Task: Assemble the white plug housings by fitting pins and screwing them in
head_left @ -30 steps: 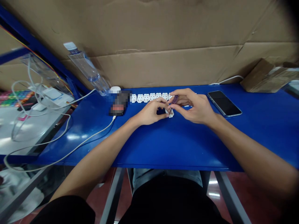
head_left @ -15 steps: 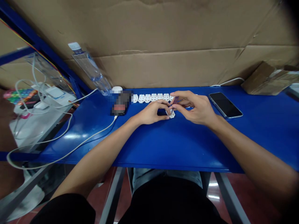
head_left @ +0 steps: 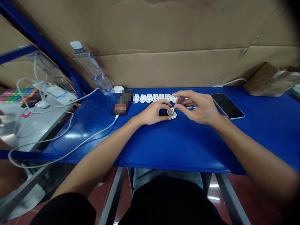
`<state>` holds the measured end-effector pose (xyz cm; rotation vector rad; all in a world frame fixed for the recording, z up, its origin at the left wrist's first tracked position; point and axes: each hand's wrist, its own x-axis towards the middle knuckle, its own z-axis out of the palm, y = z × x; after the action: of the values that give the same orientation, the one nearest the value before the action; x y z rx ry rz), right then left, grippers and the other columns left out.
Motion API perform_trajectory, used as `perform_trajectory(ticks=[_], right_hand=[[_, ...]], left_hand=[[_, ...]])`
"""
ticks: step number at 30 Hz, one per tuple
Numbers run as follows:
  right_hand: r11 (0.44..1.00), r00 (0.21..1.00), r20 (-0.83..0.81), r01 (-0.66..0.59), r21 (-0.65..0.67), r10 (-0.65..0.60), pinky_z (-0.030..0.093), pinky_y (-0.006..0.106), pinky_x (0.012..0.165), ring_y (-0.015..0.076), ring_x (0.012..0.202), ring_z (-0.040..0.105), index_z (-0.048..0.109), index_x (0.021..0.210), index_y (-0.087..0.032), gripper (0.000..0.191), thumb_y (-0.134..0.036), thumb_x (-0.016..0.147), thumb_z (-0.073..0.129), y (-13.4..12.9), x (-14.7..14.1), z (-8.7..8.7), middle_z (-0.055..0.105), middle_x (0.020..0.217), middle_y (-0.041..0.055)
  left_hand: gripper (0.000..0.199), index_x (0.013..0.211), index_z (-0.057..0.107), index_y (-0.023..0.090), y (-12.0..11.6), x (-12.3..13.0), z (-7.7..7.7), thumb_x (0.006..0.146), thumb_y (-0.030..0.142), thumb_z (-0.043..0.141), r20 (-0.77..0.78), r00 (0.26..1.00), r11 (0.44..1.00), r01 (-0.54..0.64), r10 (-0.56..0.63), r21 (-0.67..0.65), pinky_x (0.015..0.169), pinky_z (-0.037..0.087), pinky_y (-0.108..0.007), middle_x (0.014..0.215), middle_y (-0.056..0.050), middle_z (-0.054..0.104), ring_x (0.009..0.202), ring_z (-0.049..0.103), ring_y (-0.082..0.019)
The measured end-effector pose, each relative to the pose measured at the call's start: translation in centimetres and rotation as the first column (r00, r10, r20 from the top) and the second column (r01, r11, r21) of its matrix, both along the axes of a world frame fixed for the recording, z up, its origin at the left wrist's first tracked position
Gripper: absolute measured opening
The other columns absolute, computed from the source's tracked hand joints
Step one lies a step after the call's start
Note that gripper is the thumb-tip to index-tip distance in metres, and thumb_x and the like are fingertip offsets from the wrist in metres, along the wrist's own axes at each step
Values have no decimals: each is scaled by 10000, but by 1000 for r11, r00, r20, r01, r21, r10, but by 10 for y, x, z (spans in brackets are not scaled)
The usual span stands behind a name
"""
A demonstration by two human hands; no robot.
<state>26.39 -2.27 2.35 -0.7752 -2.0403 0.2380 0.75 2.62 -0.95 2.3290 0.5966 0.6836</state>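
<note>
My left hand (head_left: 156,113) rests on the blue table, thumb and fingertips closed around the left side of a small white plastic part (head_left: 173,115). Just right of it, my right hand (head_left: 198,106) pinches a small screwdriver (head_left: 180,100) with a purple see-through handle. Its thin dark shaft slants down to the white part, where fingers partly hide the tip. Behind my hands stands a row of several similar white plastic parts (head_left: 155,97), its right end covered by my right hand.
A phone (head_left: 227,105) and an opened cardboard box (head_left: 264,80) are on the right. To the left are a partly blurred dark phone (head_left: 122,104) on a white cable (head_left: 93,137) and a clear bottle (head_left: 93,67). Cardboard (head_left: 164,37) walls the back. A person's arm (head_left: 9,178) shows far left.
The screwdriver's purple handle has turned and shifted slightly in my right fingers. My left hand stays on the white part. At the far left, the other person's arm has moved.
</note>
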Motion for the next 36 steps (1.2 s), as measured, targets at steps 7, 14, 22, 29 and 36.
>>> perform_trajectory(ticks=[7,14,22,29,36], right_hand=[[998,999,38,-9,-62,11,773,331,791,223,896,906,727,1467,-306,392,-282,1077,697,-1,0,0,896,1228,24],[1000,999,46,-9,-12,9,778,390,899,237,989,908,700,1525,-288,433,-261,1096,649,-2,-3,-3,871,1366,61],[999,999,27,26,28,-27,780,408,908,241,990,898,739,1459,-304,367,-305,1096,686,-2,-5,-3,869,1348,56],[995,996,-34,81,61,-79,782,387,838,229,876,880,774,1339,-305,303,-371,1044,797,0,-3,-6,884,1138,27],[998,997,64,-32,-51,36,765,372,882,223,982,894,651,1521,-295,396,-282,1127,607,0,-5,-4,869,1315,64]], left_hand=[[51,1032,838,249,1,0,-1,989,253,866,-8,1000,1000,1,-1,5,1222,515,-528,1320,-95,762,1301,718,-296],[55,1045,846,257,0,0,-2,993,257,863,-10,1000,1000,-15,15,8,1227,516,-532,1337,-98,760,1327,714,-301],[66,1053,846,257,1,-1,-4,992,264,872,-4,1000,1000,-9,9,17,1211,531,-533,1320,-95,761,1280,728,-294],[76,1059,850,259,1,0,-2,991,284,873,-17,1000,1000,-8,8,6,1219,523,-535,1342,-97,761,1299,722,-297],[53,1030,825,248,0,0,-2,992,258,861,3,1000,1000,-8,8,5,1244,511,-535,1324,-97,766,1333,711,-301]])
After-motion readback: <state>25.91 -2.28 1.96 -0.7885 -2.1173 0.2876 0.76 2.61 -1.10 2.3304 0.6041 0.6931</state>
